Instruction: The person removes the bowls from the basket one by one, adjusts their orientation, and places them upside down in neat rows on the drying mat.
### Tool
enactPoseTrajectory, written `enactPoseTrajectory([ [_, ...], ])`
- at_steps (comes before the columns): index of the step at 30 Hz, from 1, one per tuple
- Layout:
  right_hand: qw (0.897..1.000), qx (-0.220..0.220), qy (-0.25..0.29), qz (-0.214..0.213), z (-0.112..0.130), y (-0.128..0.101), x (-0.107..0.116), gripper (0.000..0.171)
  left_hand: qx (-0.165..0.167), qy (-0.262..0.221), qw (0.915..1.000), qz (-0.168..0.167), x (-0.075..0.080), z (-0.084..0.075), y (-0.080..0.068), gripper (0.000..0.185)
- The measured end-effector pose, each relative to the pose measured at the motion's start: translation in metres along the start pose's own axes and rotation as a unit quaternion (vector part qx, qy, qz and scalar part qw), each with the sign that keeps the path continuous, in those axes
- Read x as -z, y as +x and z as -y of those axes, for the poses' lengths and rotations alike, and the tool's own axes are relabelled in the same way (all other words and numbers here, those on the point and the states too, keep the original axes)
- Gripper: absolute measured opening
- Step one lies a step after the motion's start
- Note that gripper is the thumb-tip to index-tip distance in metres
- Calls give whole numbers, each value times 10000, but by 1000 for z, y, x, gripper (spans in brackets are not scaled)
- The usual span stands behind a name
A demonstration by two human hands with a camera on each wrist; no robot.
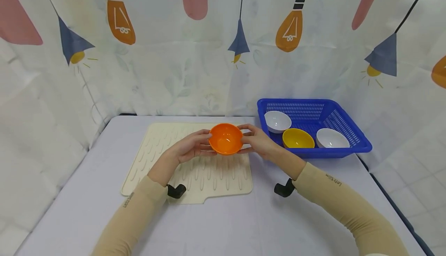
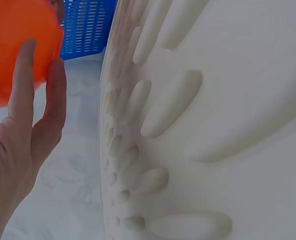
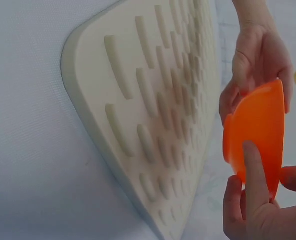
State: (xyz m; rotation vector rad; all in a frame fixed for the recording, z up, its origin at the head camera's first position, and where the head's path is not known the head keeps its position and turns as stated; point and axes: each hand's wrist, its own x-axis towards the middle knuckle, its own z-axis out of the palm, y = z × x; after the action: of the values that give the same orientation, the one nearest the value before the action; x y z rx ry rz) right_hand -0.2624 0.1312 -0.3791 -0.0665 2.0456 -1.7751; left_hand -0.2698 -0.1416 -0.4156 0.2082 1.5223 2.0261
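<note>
An orange bowl [image 1: 226,139] is held between both hands, above the cream ridged draining mat [image 1: 223,182]. In the head view its hollow faces me. My left hand [image 1: 191,146] grips the left side of the bowl, thumb at the rim and fingers against the outer wall. On the opposite side my right hand [image 1: 258,141] holds it the same way. The right wrist view shows the bowl [image 3: 260,135] from the side, its foot toward the mat [image 3: 153,100]. In the left wrist view, fingers lie along the bowl's outside [image 2: 17,30].
At the back right stands a blue slotted basket [image 1: 313,153], close to my right forearm. Inside it are a yellow bowl [image 1: 298,139], a white bowl [image 1: 277,122] at the left and another white bowl [image 1: 332,138] at the right. A patterned curtain [image 1: 195,74] hangs behind the white-covered table [image 1: 223,232].
</note>
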Motion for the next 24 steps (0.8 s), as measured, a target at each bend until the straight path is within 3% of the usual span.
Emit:
enactPoseTrajectory([
  [5,9999,-30,156,39,1,-1,1,48,-13,-118,9999,41,1,-1,1,54],
  [14,9983,-131,458,343,0,1,6,55,-161,15,9998,70,3,-3,0,48],
  [24,9912,-389,934,850,-4,1,11,65,-525,1081,9927,-87,2,-8,-7,50],
])
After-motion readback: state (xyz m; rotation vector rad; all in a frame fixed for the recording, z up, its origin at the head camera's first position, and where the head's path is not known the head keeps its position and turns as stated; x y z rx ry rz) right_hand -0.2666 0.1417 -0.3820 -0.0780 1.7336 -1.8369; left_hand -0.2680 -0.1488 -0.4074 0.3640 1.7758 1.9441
